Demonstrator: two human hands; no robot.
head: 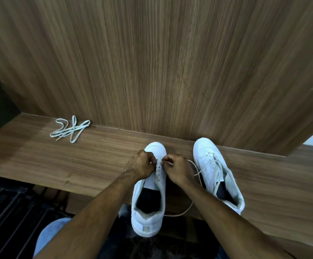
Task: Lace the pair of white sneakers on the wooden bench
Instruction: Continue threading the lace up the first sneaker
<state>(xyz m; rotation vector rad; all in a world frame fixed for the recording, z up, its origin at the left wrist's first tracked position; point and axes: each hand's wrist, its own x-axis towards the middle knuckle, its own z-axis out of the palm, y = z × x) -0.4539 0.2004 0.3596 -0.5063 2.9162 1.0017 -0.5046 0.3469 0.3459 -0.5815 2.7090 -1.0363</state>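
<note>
Head view: both hands meet over the near sneaker [149, 195], which stands on the desk [39, 161] with its heel jutting past the front edge toward the person. The left hand [141, 164] is curled against the left eyelet row, apparently pinching the flap; the right hand [177, 170] pinches the lace [193, 165] just at the lowest eyelets, near the toe. From the right hand the lace trails outward, crosses the second sneaker [217, 172] standing just beyond that hand, and loops down off the desk edge. A spare lace [70, 128] lies in a loose tangle well off to the left of the left hand, against the wooden back panel [170, 62]. The lace looks flat, soft and limp — best gripped at its stiff tip for threading, I judge — while the shoe seems light, so one hand should steady the upper.
</note>
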